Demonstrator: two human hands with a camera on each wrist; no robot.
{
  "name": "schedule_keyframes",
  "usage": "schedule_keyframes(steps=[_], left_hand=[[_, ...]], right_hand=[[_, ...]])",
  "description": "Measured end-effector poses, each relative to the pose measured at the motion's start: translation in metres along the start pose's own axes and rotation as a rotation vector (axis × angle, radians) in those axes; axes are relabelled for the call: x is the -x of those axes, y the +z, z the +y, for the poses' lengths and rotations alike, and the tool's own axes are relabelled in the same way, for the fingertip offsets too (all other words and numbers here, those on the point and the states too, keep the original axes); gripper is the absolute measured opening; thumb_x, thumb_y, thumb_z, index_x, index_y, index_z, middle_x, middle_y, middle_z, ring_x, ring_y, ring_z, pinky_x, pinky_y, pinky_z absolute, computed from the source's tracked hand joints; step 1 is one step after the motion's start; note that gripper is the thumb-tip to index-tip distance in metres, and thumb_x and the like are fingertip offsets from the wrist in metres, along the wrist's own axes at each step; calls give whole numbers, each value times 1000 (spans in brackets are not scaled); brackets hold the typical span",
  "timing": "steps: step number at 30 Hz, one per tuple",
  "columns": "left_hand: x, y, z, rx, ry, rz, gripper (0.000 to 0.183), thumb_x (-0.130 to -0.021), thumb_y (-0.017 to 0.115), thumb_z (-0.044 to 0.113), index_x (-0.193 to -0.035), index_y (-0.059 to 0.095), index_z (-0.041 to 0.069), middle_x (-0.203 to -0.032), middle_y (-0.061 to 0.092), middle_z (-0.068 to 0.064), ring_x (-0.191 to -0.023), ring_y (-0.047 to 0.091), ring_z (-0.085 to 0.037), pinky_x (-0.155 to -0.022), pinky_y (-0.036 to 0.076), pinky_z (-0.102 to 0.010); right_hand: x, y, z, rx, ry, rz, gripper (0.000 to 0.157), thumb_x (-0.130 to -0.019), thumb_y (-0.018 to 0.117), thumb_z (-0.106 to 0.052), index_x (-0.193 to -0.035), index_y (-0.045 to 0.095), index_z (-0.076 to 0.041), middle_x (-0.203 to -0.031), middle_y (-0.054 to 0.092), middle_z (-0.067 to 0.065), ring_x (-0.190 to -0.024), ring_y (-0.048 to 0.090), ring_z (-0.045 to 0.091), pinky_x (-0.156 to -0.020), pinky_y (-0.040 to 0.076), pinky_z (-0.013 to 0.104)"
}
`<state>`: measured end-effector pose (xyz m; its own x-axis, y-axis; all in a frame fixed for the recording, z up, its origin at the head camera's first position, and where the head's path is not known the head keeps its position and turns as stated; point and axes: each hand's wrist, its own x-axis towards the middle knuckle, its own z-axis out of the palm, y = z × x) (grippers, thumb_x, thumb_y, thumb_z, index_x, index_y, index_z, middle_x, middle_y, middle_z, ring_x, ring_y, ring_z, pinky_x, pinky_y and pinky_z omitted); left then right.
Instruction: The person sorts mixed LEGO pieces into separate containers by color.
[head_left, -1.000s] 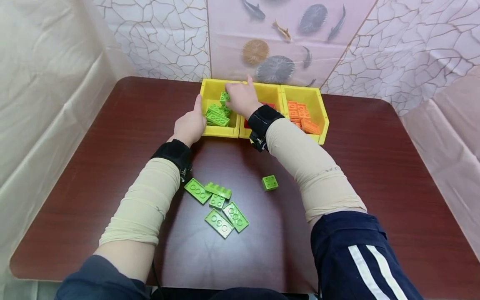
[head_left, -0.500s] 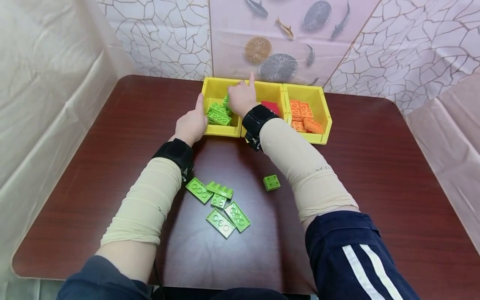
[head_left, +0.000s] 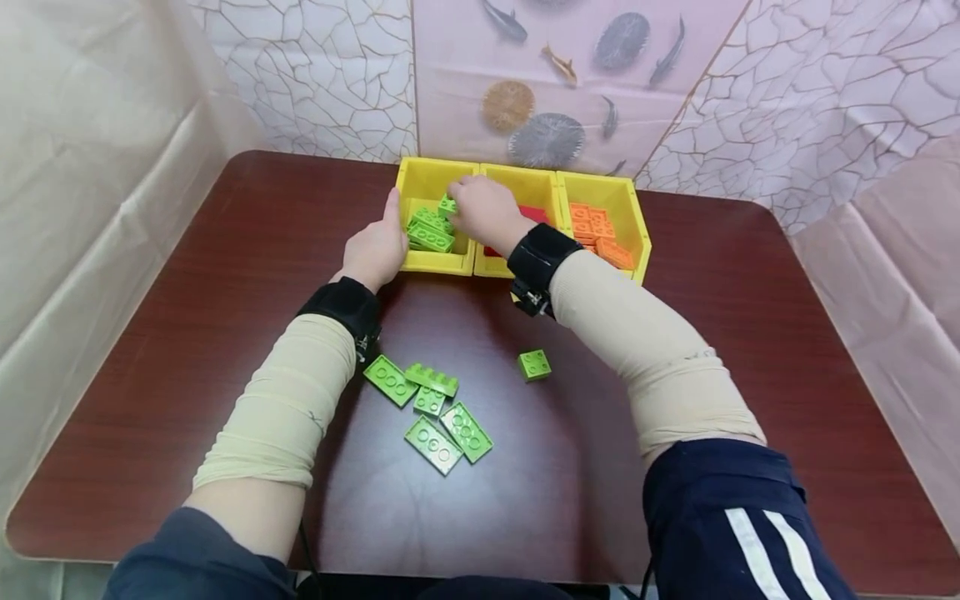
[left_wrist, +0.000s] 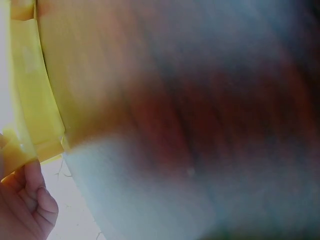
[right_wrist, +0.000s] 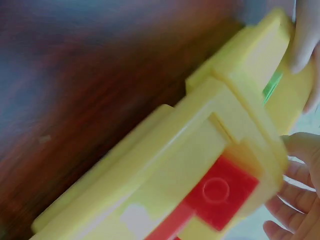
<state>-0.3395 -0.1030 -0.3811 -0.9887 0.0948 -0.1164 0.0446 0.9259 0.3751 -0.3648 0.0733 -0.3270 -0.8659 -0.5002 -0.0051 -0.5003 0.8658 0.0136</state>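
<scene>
My left hand (head_left: 375,246) grips the left wall of the left yellow bin (head_left: 437,265); in the left wrist view its fingers (left_wrist: 32,190) curl at the yellow edge. Inside that bin lies a pile of green toy bricks (head_left: 430,237). My right hand (head_left: 486,208) reaches over the divider between the left and middle bins. At its fingertips, a green toy brick (head_left: 445,207) sits pinched above the pile, partly covered by the fingers. The right wrist view shows several curled fingers (right_wrist: 297,195) beside the yellow rim, with the brick's contact out of sight.
Red bricks (right_wrist: 225,190) lie in the middle bin, orange bricks (head_left: 592,225) in the right one. On the brown table (head_left: 675,375), several green bricks (head_left: 431,444) lie grouped in front, with one small green brick (head_left: 534,365) apart to the right. Patterned cloth hangs behind.
The green brick at my right fingertips is lower in the left bin than a second ago. A raised finger of that hand is now bent down. My left hand stays put.
</scene>
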Motion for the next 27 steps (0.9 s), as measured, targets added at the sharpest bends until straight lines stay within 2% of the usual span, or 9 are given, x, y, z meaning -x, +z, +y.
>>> schedule_keyframes(steps=[5, 9, 13, 21, 27], left_hand=[[1, -5, -3, -12, 3, 9, 69, -96, 33, 20, -149, -12, 17, -112, 58, -23, -89, 57, -34, -78, 44, -48], [1, -5, -3, -15, -8, -7, 69, -97, 32, 20, -148, -15, 17, -114, 57, -23, -88, 56, -34, -78, 44, -48], [1, -1, 0, -4, -9, -16, 70, -97, 32, 20, -148, -16, 17, -111, 56, -23, -86, 54, -34, -78, 43, -47], [2, 3, 2, 24, -13, -19, 70, -96, 32, 19, -148, -16, 17, -114, 54, -24, -89, 52, -35, -82, 41, -48], [1, 1, 3, 16, 10, -7, 70, -96, 31, 19, -148, -17, 16, -115, 54, -25, -90, 53, -36, -82, 41, -49]], right_hand=[[39, -9, -11, -36, -111, 14, 33, -89, 60, -23, -116, 60, -4, -109, 58, 10, -101, 54, 29, -79, 48, 41], [73, -4, -21, -62, -188, 9, 33, -88, 61, -24, -115, 61, -4, -108, 59, 8, -100, 55, 25, -78, 48, 39], [104, 2, -25, -72, -234, -32, 33, -88, 63, -25, -115, 61, -6, -105, 59, 7, -98, 55, 23, -80, 47, 36], [154, 8, -13, -104, -263, -125, 34, -88, 64, -26, -114, 61, -5, -107, 60, 8, -99, 56, 22, -84, 46, 36], [190, 19, 8, -123, -206, -226, 37, -87, 65, -32, -115, 62, -7, -106, 60, 7, -97, 55, 21, -83, 46, 36]])
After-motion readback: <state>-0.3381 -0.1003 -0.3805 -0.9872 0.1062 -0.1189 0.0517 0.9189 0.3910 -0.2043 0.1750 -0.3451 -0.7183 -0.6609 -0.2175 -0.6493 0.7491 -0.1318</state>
